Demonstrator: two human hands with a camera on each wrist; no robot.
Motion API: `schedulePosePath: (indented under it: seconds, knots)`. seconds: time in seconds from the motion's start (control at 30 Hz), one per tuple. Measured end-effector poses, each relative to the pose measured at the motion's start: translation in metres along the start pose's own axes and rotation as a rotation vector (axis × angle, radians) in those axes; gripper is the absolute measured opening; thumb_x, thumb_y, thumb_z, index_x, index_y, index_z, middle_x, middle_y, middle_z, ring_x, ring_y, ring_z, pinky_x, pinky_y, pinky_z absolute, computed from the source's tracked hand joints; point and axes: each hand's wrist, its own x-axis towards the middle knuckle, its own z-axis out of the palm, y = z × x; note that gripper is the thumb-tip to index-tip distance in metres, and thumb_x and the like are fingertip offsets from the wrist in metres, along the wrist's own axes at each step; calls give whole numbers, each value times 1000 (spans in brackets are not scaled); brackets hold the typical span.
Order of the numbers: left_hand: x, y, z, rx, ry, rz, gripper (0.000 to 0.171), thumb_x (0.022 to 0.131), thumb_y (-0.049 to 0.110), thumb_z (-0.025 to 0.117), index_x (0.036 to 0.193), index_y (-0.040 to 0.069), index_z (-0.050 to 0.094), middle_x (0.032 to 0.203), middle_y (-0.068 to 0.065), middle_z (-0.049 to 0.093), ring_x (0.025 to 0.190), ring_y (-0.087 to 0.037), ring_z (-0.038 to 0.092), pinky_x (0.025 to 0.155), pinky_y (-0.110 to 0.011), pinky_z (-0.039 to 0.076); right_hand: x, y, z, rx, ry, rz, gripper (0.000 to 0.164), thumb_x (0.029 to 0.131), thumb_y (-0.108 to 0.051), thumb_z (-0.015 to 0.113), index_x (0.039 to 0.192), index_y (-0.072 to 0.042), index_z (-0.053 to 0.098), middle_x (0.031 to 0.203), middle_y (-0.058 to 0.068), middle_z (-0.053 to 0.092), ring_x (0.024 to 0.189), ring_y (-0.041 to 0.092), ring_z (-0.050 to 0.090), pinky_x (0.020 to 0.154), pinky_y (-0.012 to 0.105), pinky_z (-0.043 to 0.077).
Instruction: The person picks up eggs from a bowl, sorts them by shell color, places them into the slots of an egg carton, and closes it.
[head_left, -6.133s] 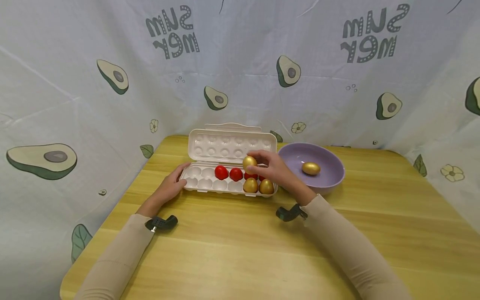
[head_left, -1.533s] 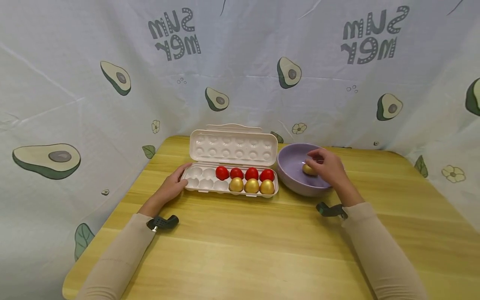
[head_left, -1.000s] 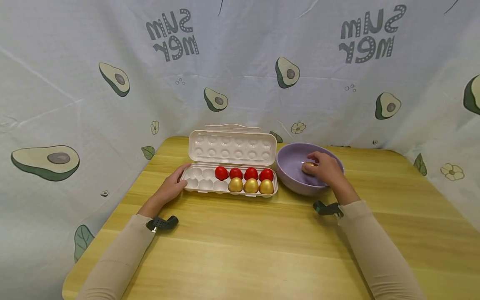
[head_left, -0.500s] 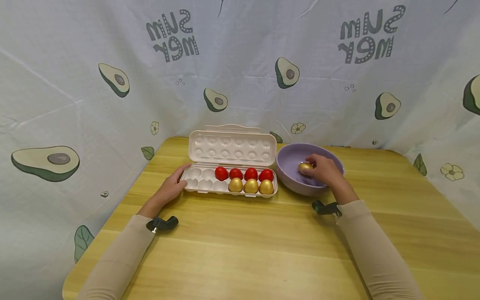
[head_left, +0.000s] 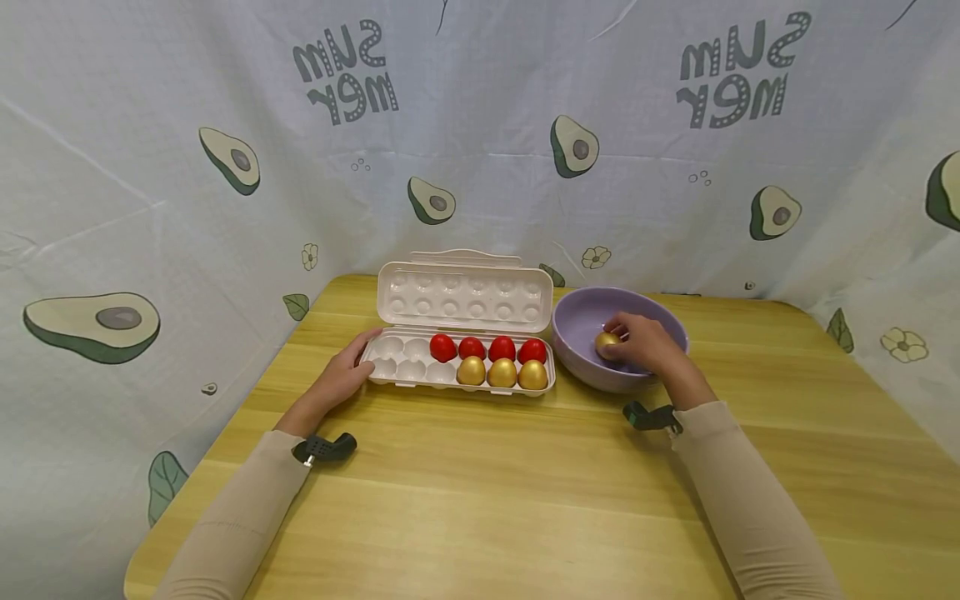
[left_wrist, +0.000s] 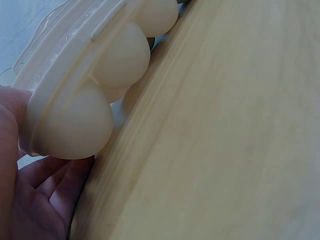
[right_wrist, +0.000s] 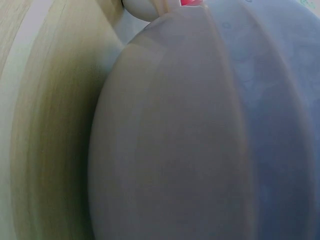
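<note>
A pale plastic egg carton (head_left: 411,369) lies with its lid raised. Several red eggs (head_left: 442,347) fill the right part of its back row, and three gold eggs (head_left: 471,371) occupy the front row's right end. My left hand (head_left: 341,379) holds the carton's left end; the left wrist view shows its thumb (left_wrist: 14,105) at the rim and fingers curled by the end cup. Inside the purple bowl (head_left: 581,358), my right hand (head_left: 647,343) pinches a gold egg (head_left: 607,344). The right wrist view has only the bowl's outer wall (right_wrist: 170,135) up close, hiding that hand.
Carton and bowl stand side by side on a wooden table (head_left: 465,492). A white curtain (head_left: 487,100) printed with avocados hangs behind and at the left. Each wrist carries a dark camera mount (head_left: 324,447). Several carton cups at the left hold no egg.
Earlier my right hand held a gold egg over the carton; that front row went from two gold eggs to three. The hand moved right into the bowl and took the egg there, turning it.
</note>
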Motion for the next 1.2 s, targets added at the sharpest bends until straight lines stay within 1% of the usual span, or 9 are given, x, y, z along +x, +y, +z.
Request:
schedulePosePath:
  seconds: [0.1, 0.23, 0.37, 0.57, 0.83, 0.9, 1.0, 1.1, 1.2]
  knots:
    - [0, 0, 0, 6, 2, -2, 57, 87, 5, 40, 141, 17, 29, 145, -6, 25, 131, -23, 24, 105, -45, 19, 0, 0, 0, -11, -3, -18, 43, 78, -22, 66, 112, 2, 56, 104, 20, 60, 98, 33, 54, 86, 47, 39]
    - [0, -1, -1, 15, 7, -12, 56, 86, 6, 40, 140, 18, 29, 144, -4, 26, 130, -20, 25, 105, -43, 20, 0, 0, 1, -38, -2, -35, 47, 78, -22, 66, 116, 3, 56, 103, 20, 61, 96, 33, 55, 84, 46, 40]
    - [-1, -1, -1, 18, 10, -8, 57, 86, 5, 40, 140, 18, 30, 144, -3, 26, 130, -18, 25, 105, -41, 20, 2, 0, 2, -65, 0, -51, 44, 77, -21, 66, 113, 3, 58, 100, 18, 62, 93, 31, 56, 82, 44, 41]
    - [-1, -1, -1, 22, 10, -11, 57, 86, 6, 40, 140, 19, 29, 145, -2, 25, 130, -18, 24, 105, -41, 20, 3, 0, 3, -88, -16, -46, 40, 77, -22, 62, 110, 0, 60, 98, 15, 62, 91, 29, 55, 81, 43, 41]
    - [-2, -1, -2, 13, 3, -18, 56, 86, 6, 40, 140, 18, 29, 144, -3, 26, 130, -19, 24, 105, -42, 19, 3, 0, 4, -69, 12, -48, 32, 77, -21, 64, 104, -4, 59, 98, 14, 60, 88, 28, 53, 78, 41, 40]
    - [-2, -1, -2, 8, 3, -20, 56, 86, 6, 40, 140, 18, 29, 144, -3, 26, 130, -19, 24, 105, -42, 20, 2, 0, 4, -53, 27, -53, 34, 76, -21, 65, 105, -4, 59, 99, 14, 60, 89, 29, 52, 78, 42, 40]
    - [-2, 0, -1, 2, 1, -17, 56, 86, 6, 40, 140, 18, 29, 145, -3, 26, 130, -19, 24, 105, -42, 20, 1, 0, 3, -31, 51, -57, 41, 76, -19, 66, 111, -2, 58, 101, 17, 60, 91, 30, 52, 81, 44, 40]
    - [-1, 1, -1, 1, 0, -19, 56, 86, 6, 40, 140, 18, 29, 145, -3, 25, 130, -19, 25, 105, -42, 20, 1, 0, 1, -24, 71, -47, 48, 76, -20, 68, 117, 0, 55, 104, 19, 59, 93, 31, 53, 82, 45, 40]
    - [-1, 1, 0, -1, 1, -19, 57, 86, 6, 40, 140, 18, 29, 145, -3, 25, 130, -19, 24, 105, -42, 20, 1, 1, -2, -23, 85, -41, 51, 76, -20, 69, 120, 1, 54, 105, 20, 59, 94, 32, 54, 81, 45, 41]
